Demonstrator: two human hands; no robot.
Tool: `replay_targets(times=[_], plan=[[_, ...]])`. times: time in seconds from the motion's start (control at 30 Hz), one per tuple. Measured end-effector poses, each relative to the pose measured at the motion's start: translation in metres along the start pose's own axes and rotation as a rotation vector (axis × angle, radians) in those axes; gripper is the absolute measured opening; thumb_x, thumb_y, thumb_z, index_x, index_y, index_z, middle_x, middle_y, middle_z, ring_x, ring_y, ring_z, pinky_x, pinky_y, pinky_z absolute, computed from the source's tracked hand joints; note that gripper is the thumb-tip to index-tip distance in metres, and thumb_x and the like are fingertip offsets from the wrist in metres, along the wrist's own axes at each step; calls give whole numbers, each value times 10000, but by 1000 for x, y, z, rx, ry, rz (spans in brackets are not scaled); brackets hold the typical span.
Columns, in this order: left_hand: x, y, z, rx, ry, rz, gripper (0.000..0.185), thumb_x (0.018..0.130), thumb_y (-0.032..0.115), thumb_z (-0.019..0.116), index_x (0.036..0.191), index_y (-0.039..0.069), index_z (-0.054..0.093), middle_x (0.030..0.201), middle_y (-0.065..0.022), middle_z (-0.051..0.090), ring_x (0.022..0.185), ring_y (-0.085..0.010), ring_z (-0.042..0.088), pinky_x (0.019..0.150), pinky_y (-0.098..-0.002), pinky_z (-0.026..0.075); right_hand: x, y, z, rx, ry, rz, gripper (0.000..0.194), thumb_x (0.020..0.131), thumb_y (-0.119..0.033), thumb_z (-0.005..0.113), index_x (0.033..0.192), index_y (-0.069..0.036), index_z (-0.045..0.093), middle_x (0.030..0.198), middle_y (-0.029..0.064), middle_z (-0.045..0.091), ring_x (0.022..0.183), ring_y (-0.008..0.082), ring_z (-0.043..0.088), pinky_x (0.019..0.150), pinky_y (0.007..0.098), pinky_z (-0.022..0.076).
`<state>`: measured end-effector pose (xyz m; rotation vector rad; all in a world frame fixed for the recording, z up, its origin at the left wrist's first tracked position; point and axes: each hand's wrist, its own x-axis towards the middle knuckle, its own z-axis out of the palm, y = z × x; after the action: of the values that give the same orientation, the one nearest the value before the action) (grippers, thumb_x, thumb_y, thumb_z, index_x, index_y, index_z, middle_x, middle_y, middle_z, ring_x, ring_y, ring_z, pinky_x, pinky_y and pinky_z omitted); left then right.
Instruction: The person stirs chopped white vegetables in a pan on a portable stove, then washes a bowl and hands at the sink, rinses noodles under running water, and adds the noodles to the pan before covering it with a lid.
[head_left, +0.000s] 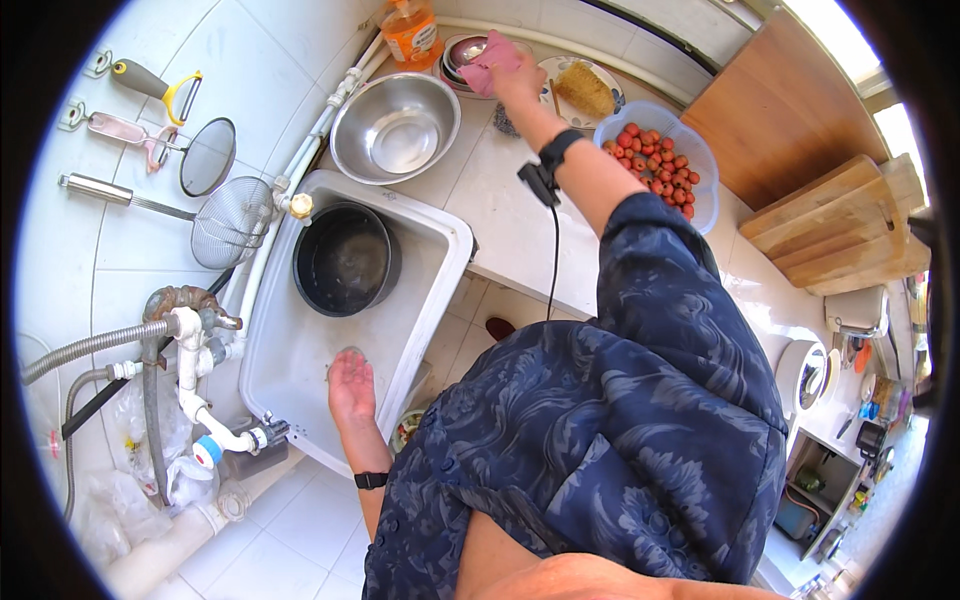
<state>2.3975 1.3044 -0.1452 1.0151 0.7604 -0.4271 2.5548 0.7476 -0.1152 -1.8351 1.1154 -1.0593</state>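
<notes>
My right hand (517, 79) reaches to the back of the counter and grips a pink cloth (491, 64). The cloth hangs over the edge of a small stack of bowls (459, 56), partly hiding it. Beside that wrist lies a steel wool scourer (506, 120). Over the near part of the white sink (416, 360), my left hand (351, 390) is held palm up with nothing in it. A dark round pot (345, 259) stands in the sink beyond this hand. A stainless steel basin (396, 127) rests on the counter behind the sink.
An orange soap bottle (411, 37) stands in the corner. Right of my right hand are a plate (555, 71) with a yellow sponge (585, 88) and a colander (705, 199) of red fruit (660, 161). Strainers (232, 221) hang left; a faucet (232, 439) juts near the sink. Cutting boards (832, 225) lean right.
</notes>
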Motion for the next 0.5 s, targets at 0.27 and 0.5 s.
replay_targets(times=[0.27, 0.5], plan=[[-10, -2, 5, 20, 6, -40, 243, 879, 254, 643, 1073, 111, 605, 1039, -4, 616, 969, -189, 562, 860, -334, 436, 52, 48, 18, -197, -161, 203, 358, 722, -278, 768, 957, -22, 683, 953, 139, 691, 868, 291, 668, 785, 360, 523], [-14, -3, 12, 11, 1, -30, 236, 879, 256, 645, 1068, 120, 604, 1041, -7, 614, 966, -197, 564, 852, -338, 444, 73, 5, 25, 863, -328, 348, 335, 866, -175, 635, 1168, -52, 558, 1053, 83, 635, 894, 225, 626, 782, 379, 521]])
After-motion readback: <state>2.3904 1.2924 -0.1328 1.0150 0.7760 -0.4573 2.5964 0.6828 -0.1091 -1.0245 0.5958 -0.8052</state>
